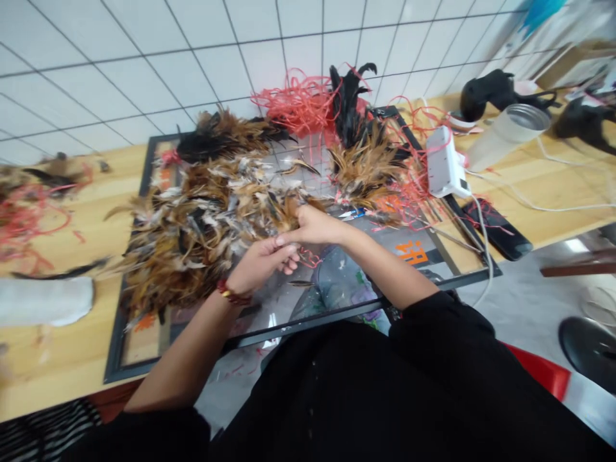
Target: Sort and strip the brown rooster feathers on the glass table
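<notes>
My left hand [264, 260], with a dark red bead bracelet [233, 293] at the wrist, is closed with its fingers curled. What it may hold is too small to make out. My right hand [310, 224] meets its thumb side and lies against the right edge of a loose heap of brown, white and black feathers [206, 218]. Its fingers look bent together; feathers and the hand itself hide the tips. Beneath both hands is a dark-framed glass panel [308, 321]. Just right of my right hand lies a small blue-handled tool [353, 213].
Bundled feathers [216, 138] lie behind the heap; another bundle [360, 147] leans at the right. Pink raffia-like strands [303, 102] tangle near the tiled wall. A white power strip [445, 163], phone [498, 228], cloudy cup [510, 135] and white roll [45, 301] stand or lie around.
</notes>
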### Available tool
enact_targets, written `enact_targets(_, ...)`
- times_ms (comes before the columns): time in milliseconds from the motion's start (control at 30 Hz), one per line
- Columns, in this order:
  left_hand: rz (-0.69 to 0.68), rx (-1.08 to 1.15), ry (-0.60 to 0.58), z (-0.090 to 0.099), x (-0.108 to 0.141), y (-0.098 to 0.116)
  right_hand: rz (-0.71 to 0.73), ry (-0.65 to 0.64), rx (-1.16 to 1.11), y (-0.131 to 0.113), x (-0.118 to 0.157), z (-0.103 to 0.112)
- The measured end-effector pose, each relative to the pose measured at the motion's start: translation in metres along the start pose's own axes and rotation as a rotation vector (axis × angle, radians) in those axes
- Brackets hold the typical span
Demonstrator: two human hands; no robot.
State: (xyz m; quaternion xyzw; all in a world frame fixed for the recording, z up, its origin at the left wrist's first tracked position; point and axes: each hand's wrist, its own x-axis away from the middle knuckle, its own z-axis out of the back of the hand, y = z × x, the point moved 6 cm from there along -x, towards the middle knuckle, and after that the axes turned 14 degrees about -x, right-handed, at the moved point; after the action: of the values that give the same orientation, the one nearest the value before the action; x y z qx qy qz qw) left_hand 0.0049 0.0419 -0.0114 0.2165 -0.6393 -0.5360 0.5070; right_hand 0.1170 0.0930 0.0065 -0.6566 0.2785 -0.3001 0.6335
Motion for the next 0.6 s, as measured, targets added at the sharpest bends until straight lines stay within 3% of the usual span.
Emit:
enact_targets(67, -0.007, 0.021, 0.097, 0.001, -0.001, 0.0, -0.033, 0.084, 0.01, 0.001, 0.002, 0.004)
enact_targets(133, 0.042, 0.123, 0.066, -0.003, -0.002, -0.005, -0.063, 0.142, -0.038, 0.001, 0.003, 0.009)
enact_targets(233, 0.078, 0.331, -0.005, -0.003, -0.001, -0.007, -0.077, -0.087, -0.203, -0.005, 0.001, 0.0)
enact_targets(300, 0.068, 0.369, -0.078, -0.001, 0.002, -0.007, -0.067, -0.141, -0.239, -0.01, -0.004, 0.0)
enact_targets(400, 0.011, 0.326, -0.062, 0.007, 0.007, -0.004, -0.056, -0.134, -0.21, -0.015, -0.015, 0.001)
enact_targets(600, -0.029, 0.092, 0.122, 0.021, -0.002, -0.004, -0.095, -0.053, -0.013, -0.013, -0.03, -0.002)
